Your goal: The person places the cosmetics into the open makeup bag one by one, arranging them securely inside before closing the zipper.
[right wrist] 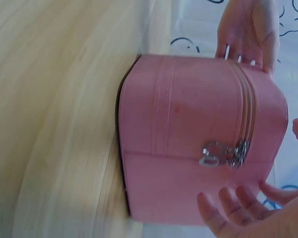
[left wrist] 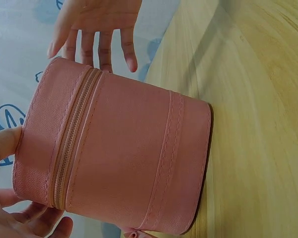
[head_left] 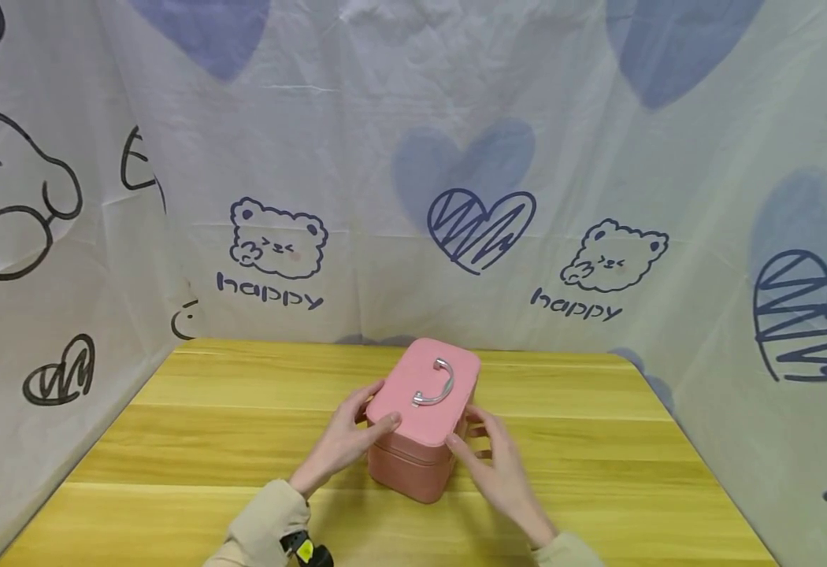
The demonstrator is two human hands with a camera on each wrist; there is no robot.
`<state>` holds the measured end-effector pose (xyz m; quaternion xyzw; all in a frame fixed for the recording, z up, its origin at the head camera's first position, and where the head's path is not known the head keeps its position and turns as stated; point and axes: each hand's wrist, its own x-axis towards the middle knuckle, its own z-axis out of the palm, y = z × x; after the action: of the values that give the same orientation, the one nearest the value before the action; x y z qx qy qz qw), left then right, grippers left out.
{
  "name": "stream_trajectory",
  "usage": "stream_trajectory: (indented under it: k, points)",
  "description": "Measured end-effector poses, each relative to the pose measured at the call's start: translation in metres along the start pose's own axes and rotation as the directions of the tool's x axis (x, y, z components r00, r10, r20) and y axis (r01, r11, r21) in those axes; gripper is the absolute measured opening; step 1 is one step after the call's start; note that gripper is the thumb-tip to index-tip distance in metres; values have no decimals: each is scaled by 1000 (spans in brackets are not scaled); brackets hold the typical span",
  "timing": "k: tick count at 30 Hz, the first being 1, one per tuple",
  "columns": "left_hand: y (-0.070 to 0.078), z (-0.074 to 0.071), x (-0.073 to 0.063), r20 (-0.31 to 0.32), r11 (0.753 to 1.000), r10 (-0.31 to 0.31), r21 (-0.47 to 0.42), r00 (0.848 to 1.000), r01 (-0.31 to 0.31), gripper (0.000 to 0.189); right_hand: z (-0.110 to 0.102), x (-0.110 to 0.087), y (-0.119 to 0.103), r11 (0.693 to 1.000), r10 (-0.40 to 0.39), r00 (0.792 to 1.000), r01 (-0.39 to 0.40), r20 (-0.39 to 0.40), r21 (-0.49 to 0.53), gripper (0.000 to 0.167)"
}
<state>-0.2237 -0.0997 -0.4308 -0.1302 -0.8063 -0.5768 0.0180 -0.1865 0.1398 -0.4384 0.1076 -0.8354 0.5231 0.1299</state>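
A pink cosmetic case (head_left: 406, 475) stands upright on the table, turned at an angle, its lid down. On the lid lies a curved silver handle (head_left: 447, 384). My left hand (head_left: 346, 433) grips the lid's near left corner, thumb on the top edge and fingers along the side. Across the case, my right hand (head_left: 497, 465) is spread beside the right side, thumb near the lid's corner and fingers loosely bent. Metal zipper pulls (right wrist: 238, 153) hang on that side close to the right fingers. The zipper (left wrist: 74, 139) runs closed below the lid in the left wrist view.
The wooden table (head_left: 243, 441) extends to both sides of the case. White cloth (head_left: 357, 157) printed with hearts and bears hangs behind it and along both sides. A black band with a yellow patch (head_left: 305, 549) is at the left sleeve.
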Motion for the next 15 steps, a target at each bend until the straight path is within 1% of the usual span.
stream_trajectory:
  k: [4, 7, 11, 15]
  points:
    - [0, 0, -1, -2, 1000, 1, 1, 1000, -1, 67, 6, 2, -4, 998, 56, 998, -56, -6, -12, 55]
    - [-1, 0, -1, -7, 1000, 13, 20, 1000, -13, 67, 10, 4, -7, 996, 87, 996, -88, -13, -21, 60]
    - [-1, 1, -1, -21, 997, 50, 65, 999, -49, 64, 15, 6, -10, 993, 117, 993, -117, -19, -18, 67]
    - [-1, 1, -1, -40, 991, 85, 104, 996, -80, 55, 19, 7, -12, 991, 136, 990, -136, -32, 14, 71]
